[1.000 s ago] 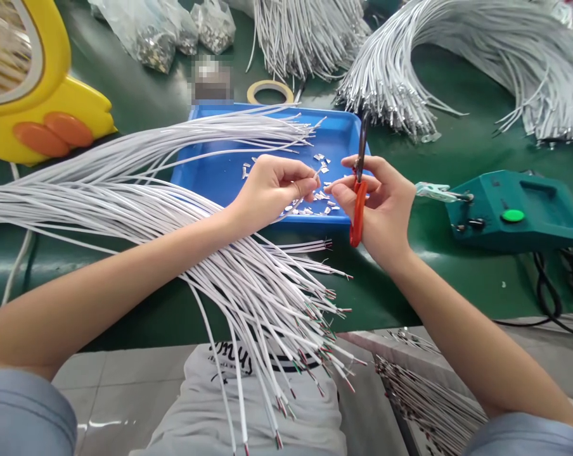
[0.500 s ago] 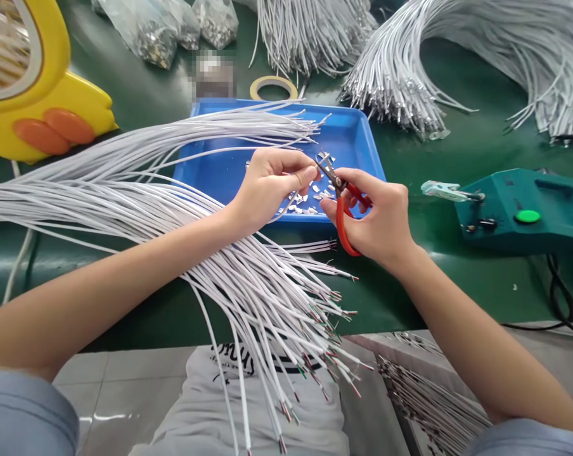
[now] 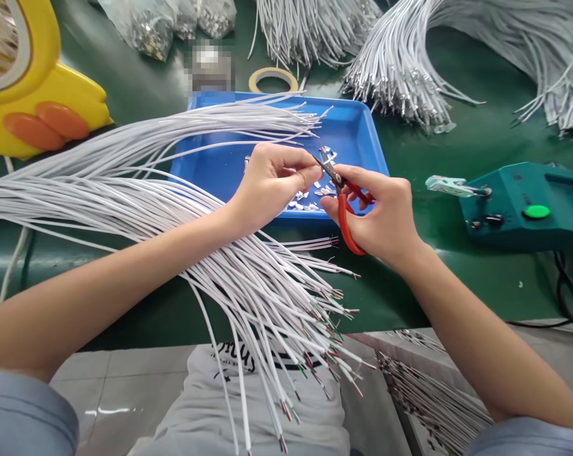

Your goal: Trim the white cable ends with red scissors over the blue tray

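My left hand is closed in a pinch above the blue tray. The white cable in its fingers is almost wholly hidden now. In my right hand are red-handled scissors, their blades slightly parted and touching or close to my left fingertips. White scraps lie in the tray beneath. Under my left forearm spreads a bundle of white cables, its ends showing red and green wires and hanging past the table edge. Another cable bundle lies across the tray's far left part.
A yellow duck-shaped device stands at far left. Bags of metal parts, a tape roll and more cable bundles lie at the back. On the right sits a green machine with a clip and a black cord.
The scissors and both hands have barely moved. The piece of cable that showed below my left hand is out of sight now. The view has shifted slightly.
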`<state>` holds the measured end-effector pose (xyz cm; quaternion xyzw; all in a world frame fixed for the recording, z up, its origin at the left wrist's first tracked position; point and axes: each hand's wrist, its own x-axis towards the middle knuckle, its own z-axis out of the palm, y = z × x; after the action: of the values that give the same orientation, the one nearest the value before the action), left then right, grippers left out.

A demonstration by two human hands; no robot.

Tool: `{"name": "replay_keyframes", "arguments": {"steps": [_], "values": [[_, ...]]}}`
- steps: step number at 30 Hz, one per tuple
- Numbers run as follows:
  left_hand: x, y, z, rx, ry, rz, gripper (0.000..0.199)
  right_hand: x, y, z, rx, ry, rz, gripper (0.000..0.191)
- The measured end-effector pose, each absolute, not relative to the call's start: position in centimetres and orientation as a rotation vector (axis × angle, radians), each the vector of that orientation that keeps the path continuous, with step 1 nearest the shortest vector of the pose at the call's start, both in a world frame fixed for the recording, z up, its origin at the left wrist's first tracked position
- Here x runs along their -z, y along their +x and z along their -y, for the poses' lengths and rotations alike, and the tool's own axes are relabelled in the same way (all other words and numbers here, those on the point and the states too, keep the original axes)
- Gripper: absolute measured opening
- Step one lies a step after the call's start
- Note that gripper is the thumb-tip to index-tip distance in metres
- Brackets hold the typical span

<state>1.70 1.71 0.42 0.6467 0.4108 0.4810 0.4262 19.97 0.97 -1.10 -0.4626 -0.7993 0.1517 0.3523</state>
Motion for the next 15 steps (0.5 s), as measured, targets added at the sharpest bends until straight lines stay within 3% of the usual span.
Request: {"name": "replay_keyframes", "arguments": {"steps": [15], "values": [[0.8,1.4,-2.6,-1.379,1.645,-0.863,0.014,1.0,19.9,-1.1,-0.555,-1.238,2.000,0.032]]}}
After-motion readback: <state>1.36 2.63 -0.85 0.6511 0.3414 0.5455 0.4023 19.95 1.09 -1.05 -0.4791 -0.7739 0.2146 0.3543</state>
